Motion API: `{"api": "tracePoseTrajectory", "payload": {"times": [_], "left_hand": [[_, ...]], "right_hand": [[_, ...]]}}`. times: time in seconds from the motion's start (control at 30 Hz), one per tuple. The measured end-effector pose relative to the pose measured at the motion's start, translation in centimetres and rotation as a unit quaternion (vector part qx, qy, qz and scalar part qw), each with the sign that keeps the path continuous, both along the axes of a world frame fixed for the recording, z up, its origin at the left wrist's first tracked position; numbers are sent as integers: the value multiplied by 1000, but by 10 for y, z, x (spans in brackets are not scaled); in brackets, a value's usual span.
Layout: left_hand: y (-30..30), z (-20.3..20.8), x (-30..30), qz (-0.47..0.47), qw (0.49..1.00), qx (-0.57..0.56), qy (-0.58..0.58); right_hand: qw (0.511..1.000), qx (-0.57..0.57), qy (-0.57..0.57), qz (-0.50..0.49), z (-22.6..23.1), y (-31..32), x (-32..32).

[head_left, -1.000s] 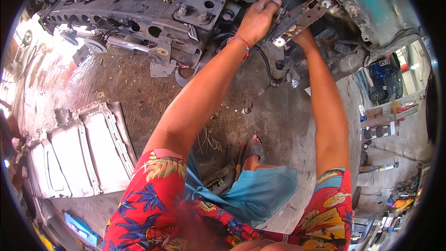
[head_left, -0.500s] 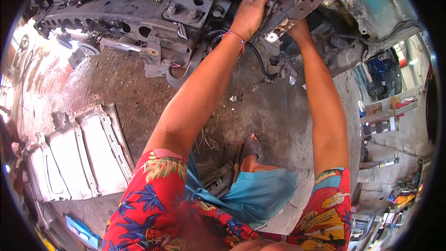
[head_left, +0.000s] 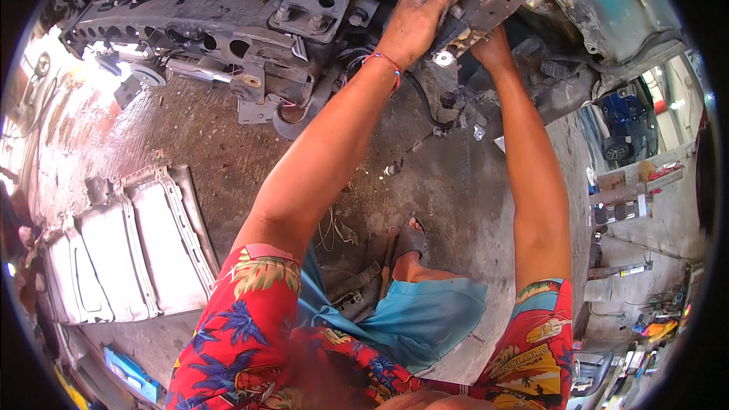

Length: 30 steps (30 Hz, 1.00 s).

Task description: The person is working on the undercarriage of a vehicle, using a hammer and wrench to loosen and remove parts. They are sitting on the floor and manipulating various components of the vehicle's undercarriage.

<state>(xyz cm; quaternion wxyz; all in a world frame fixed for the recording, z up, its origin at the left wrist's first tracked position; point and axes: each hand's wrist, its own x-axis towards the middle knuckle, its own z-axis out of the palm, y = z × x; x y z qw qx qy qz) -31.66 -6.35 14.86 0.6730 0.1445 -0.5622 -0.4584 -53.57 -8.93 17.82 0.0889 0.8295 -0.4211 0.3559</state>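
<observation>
At the upper middle, my left hand is closed beside a rusty, perforated metal bracket, its fingers curled and thumb pressed in. Whatever lies in its grasp is mostly hidden. My right hand reaches up behind the same bracket, which covers its fingers. A pale round fastener sits at the bracket's lower end. Dark hoses and a cable hang just below, between my wrists. The bracket stands next to the greenish-blue body panel of a partly stripped vehicle.
A dark frame rail with round holes runs across the upper left, with a bolted mount near my left hand. A small connector dangles above the concrete floor. A pale panel lies at left. Tools and parts line the right side.
My left hand has turned slightly, its thumb now nearer the bracket's edge. My right hand stays behind the bracket. The small connector hangs slightly lower and farther right.
</observation>
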Motion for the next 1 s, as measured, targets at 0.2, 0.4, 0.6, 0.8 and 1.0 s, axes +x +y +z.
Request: {"api": "tracePoseTrajectory", "payload": {"times": [0.2, 0.4, 0.6, 0.8, 1.0], "left_hand": [[13, 8, 5, -6, 1000, 2, -5], [37, 20, 8, -91, 984, 151, 7], [44, 30, 6, -168, 954, 247, 10], [46, 31, -5, -128, 962, 238, -29], [56, 36, -10, -84, 964, 251, 7]], "right_hand": [[996, 46, -3, -78, -3, 5, 3], [987, 137, -36, -75, -14, -1, -1], [987, 144, -65, 14, -17, -17, -4], [980, 163, -78, -78, -11, 18, 3], [985, 147, -69, -55, 8, 55, 15]]}}
